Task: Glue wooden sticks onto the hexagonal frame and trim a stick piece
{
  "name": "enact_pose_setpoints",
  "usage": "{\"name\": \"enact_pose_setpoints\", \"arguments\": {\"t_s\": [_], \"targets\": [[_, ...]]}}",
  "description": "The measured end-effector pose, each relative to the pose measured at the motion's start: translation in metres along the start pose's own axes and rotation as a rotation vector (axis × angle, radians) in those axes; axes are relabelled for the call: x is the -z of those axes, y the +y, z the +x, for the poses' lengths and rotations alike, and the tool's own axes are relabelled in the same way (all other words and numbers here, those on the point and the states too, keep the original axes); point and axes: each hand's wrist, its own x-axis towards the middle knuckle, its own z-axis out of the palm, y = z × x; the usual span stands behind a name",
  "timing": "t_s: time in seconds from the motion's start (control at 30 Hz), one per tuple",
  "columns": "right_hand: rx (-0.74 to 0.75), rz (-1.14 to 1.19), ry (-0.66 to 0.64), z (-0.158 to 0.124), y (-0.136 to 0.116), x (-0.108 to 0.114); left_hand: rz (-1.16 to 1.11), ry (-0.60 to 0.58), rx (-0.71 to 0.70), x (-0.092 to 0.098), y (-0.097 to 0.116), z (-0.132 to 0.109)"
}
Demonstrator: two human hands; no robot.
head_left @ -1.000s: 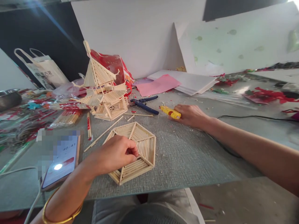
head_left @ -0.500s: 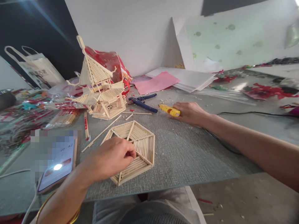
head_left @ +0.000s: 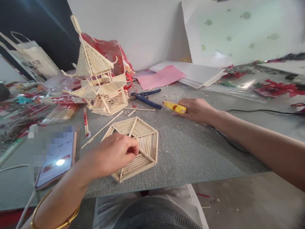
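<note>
A flat hexagonal panel of wooden sticks (head_left: pixel 143 143) lies on the grey table near its front edge. My left hand (head_left: pixel 114 154) rests on its left half, fingers curled and pinching at the sticks near the centre. Farther back to the right, my right hand (head_left: pixel 197 109) lies on the table, closed around a yellow glue gun (head_left: pixel 175 107) whose tip points left. A black cord (head_left: pixel 257 111) runs from that hand to the right.
A stick-built pagoda model (head_left: pixel 100 82) stands behind the panel, with blue pliers (head_left: pixel 145 98) and loose sticks (head_left: pixel 102 128) beside it. A lit phone (head_left: pixel 57 159) lies at the left. Pink and white paper sheets (head_left: pixel 181 76) lie at the back, packets of sticks (head_left: pixel 59 111) at the left.
The view has tilted slightly, shifting everything in frame. Both hands stay where they were, the left on the panel, the right on the glue gun.
</note>
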Motion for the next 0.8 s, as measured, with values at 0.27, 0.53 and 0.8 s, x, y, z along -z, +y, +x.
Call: {"name": "enact_pose_setpoints", "arguments": {"t_s": [0.27,0.53,0.8], "targets": [[0.023,-0.004,0.02,0.001,0.0035,-0.0056,-0.087,-0.018,0.053,0.0001,-0.0041,0.0014],[0.003,0.008,0.004,0.0014,0.0014,-0.0036,0.01,-0.073,0.006,0.0041,-0.0009,0.0064],[0.021,-0.003,0.003,0.0003,-0.0012,-0.0014,0.109,-0.165,0.018,0.0084,0.0032,0.0089]]}}
